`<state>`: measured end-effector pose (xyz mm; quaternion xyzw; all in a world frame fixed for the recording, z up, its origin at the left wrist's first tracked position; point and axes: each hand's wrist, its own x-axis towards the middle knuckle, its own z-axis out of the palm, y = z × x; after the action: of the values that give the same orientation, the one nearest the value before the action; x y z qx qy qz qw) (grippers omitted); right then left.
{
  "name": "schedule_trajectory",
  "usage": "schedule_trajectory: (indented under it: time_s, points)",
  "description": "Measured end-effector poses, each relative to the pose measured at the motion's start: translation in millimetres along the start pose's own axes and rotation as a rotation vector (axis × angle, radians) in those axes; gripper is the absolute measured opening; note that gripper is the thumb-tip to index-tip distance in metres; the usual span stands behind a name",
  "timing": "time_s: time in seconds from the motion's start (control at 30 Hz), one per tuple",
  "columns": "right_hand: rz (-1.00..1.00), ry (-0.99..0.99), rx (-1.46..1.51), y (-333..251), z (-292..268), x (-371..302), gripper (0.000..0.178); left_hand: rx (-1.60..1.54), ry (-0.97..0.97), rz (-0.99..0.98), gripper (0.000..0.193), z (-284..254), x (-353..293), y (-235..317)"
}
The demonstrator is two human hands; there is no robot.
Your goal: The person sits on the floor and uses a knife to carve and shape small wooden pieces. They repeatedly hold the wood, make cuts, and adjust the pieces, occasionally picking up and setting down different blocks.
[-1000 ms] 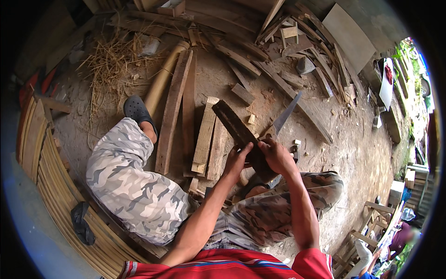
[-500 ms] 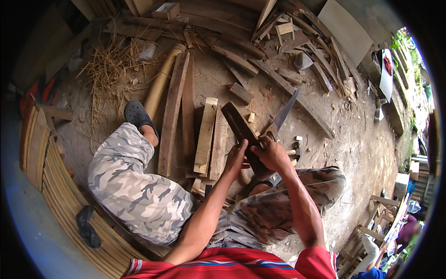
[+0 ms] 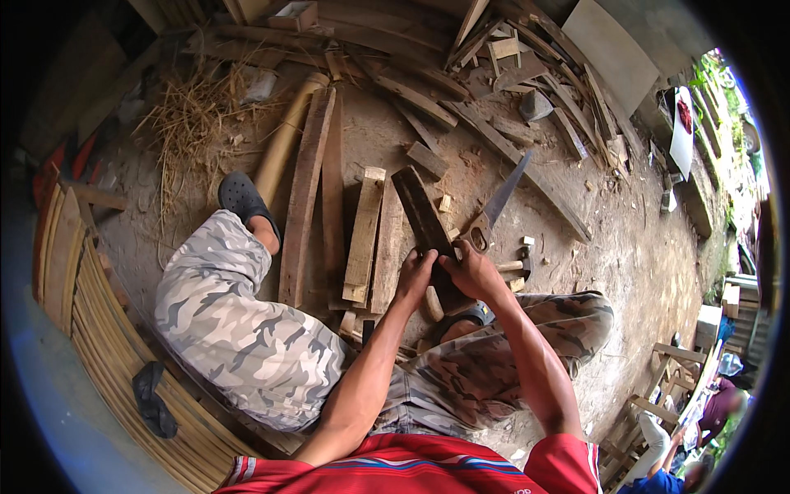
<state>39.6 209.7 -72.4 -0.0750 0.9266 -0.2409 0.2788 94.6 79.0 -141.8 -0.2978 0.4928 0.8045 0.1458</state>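
A dark, rough piece of wood (image 3: pixel 421 202) is held in front of me, its far end pointing away and slightly left. My left hand (image 3: pixel 417 272) grips its left edge and my right hand (image 3: pixel 471 270) grips the right edge, both thumbs on top near each other. Just beyond my right hand lies a handsaw (image 3: pixel 499 198) with a wooden handle, its blade pointing away to the right. A hammer (image 3: pixel 525 259) rests on the ground right of that hand. To the left, two cut wooden blocks (image 3: pixel 362 239) lie side by side.
Long planks (image 3: pixel 307 206) and a bamboo pole (image 3: pixel 284 148) stretch away on the left, near straw (image 3: pixel 193 123). Scrap wood (image 3: pixel 568 90) is heaped at the far right. Bent strips (image 3: pixel 123 354) line the left side. A person (image 3: pixel 720 412) is at the lower right.
The dark piece of wood has turned a little, and its far end has shifted slightly away from me. My hands still grip it, and more of the saw handle shows now.
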Motion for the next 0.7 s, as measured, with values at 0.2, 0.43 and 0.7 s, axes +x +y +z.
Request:
schedule_trajectory:
  time_s: [0.2,0.43,0.7]
  points:
    - [0.053,-0.106,0.038,-3.1,3.8,-0.9,0.058,0.259,0.037,0.216,0.048,-16.4,11.9,-12.2]
    - [0.143,-0.248,0.354,-15.1,-22.2,1.3,0.052,0.228,0.028,0.374,0.053,-21.3,12.7,-2.6]
    - [0.066,0.008,0.279,6.0,-6.5,2.6,0.055,0.545,0.176,0.39,0.046,-12.9,6.0,8.9]
